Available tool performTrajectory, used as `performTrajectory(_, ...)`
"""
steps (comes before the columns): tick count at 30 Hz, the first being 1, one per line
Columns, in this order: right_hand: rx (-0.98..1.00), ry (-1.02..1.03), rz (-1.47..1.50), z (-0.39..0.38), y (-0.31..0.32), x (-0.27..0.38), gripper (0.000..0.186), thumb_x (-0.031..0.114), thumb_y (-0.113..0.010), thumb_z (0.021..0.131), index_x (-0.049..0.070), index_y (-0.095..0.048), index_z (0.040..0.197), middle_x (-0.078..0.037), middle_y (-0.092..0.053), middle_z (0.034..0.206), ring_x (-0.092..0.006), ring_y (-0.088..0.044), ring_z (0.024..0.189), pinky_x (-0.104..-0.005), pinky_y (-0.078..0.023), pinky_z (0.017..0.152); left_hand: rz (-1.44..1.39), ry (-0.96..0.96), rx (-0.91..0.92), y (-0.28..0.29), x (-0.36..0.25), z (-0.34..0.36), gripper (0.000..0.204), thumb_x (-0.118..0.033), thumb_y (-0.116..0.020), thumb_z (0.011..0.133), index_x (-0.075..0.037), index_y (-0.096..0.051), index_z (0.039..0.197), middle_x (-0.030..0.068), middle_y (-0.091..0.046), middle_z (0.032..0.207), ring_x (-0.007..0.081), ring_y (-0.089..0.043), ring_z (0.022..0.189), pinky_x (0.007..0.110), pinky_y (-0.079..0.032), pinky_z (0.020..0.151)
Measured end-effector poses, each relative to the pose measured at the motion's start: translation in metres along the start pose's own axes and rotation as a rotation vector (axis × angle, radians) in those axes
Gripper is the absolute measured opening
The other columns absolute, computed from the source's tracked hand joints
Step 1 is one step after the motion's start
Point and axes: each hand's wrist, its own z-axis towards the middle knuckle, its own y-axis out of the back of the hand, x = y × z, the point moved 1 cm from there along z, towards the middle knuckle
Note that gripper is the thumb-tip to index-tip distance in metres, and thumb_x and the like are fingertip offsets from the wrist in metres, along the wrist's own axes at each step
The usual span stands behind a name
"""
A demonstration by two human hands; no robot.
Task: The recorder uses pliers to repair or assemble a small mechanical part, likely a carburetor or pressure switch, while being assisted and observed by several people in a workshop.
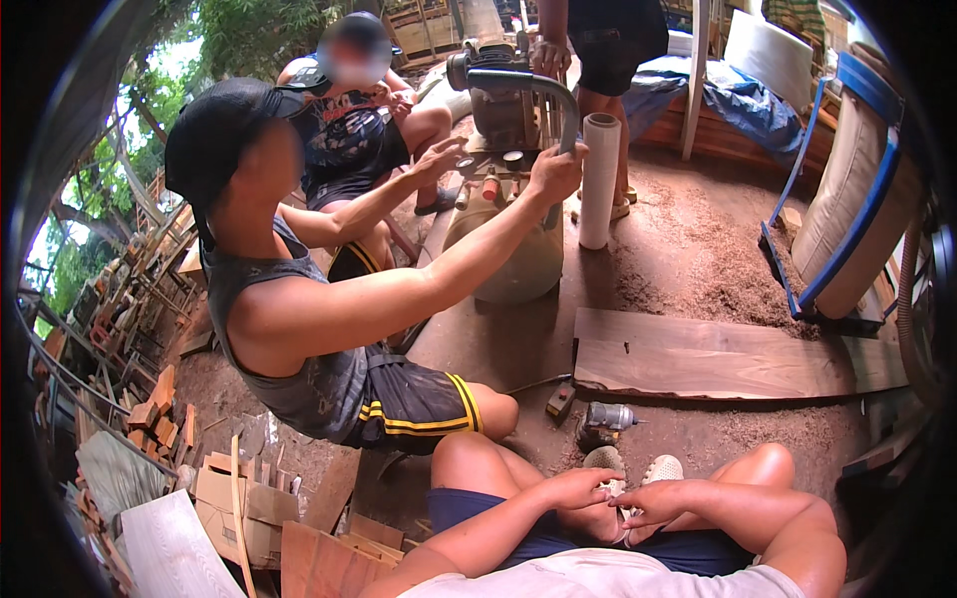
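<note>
My left hand (578, 488) and my right hand (650, 504) meet in front of my bent knees at the bottom of the view. Their fingertips pinch a thin white strip (620, 518) between them; what it is cannot be made out. My white clogs (663, 466) stand on the dirt just beyond my hands. A small power tool (603, 419) lies on the ground a little farther out.
A crouching person in a black cap holds the handle of a beige air compressor (518, 269). Another person sits behind and a third stands by a white film roll (599, 179). A long dark plank (718, 359) lies right; a blue-framed cushioned chair (847, 199) and wood scraps (239, 498) flank the area.
</note>
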Motion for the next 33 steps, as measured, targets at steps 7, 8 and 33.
performTrajectory(7,0.066,-0.061,-0.015,0.001,0.002,0.001,0.066,0.05,-0.055,0.091,0.01,-0.039,0.14,-0.021,-0.058,0.123,-0.0386,-0.057,0.111,-0.042,-0.045,0.093,0.006,0.015,0.039,0.005,-0.007,0.0,0.051,-0.021,-0.056,0.089,-0.007,-0.045,0.136,0.0216,-0.054,0.129,0.0357,-0.053,0.119,0.041,-0.043,0.1)
performTrajectory(8,0.066,-0.06,-0.015,0.0,0.005,0.004,0.066,0.05,-0.055,0.091,0.01,-0.039,0.14,-0.021,-0.058,0.123,-0.0386,-0.057,0.111,-0.042,-0.045,0.093,0.008,0.013,0.04,0.005,-0.007,0.0,0.051,-0.021,-0.056,0.089,-0.006,-0.045,0.136,0.0215,-0.054,0.129,0.0358,-0.053,0.119,0.041,-0.043,0.1)
performTrajectory(33,0.046,-0.026,-0.01,0.002,0.004,0.003,0.062,0.042,-0.059,0.09,0.013,-0.039,0.141,-0.022,-0.059,0.12,-0.0393,-0.058,0.109,-0.044,-0.046,0.092,0.001,0.002,0.009,0.004,-0.003,0.0,0.05,-0.017,-0.055,0.087,-0.009,-0.047,0.135,0.0222,-0.057,0.125,0.0372,-0.053,0.118,0.042,-0.043,0.099)
